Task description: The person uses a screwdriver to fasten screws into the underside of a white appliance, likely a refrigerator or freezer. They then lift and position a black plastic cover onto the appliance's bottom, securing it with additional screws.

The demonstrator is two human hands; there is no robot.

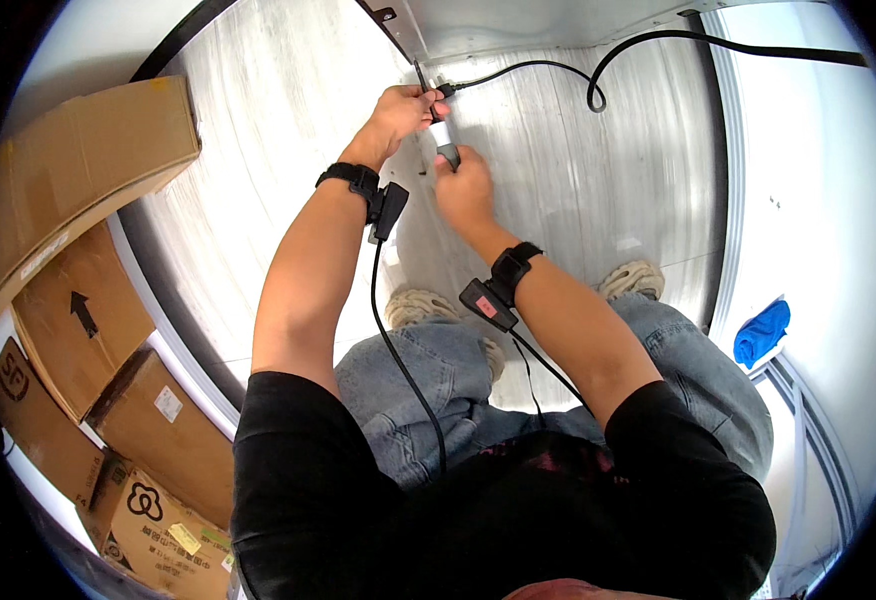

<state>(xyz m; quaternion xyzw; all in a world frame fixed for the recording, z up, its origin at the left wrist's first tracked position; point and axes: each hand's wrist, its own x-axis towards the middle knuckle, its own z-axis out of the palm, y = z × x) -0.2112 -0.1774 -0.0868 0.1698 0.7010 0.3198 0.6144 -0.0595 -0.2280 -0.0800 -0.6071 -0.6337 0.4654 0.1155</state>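
Observation:
My right hand is closed around the grey end of a screwdriver with a white and grey handle. From the handle a thin dark shaft slants up and left to the lower corner of a metal panel. My left hand is closed, its fingertips pinched around the shaft just beyond the handle. Right beside those fingertips lies the black plug-like end of a cable; whether the fingers also touch it I cannot tell. The screwdriver's tip is too small to make out.
The black cable runs right across the pale wood-look floor and loops below a thicker black hose. Cardboard boxes stand stacked at left. A blue cloth lies at right. Wired black bands circle both my wrists.

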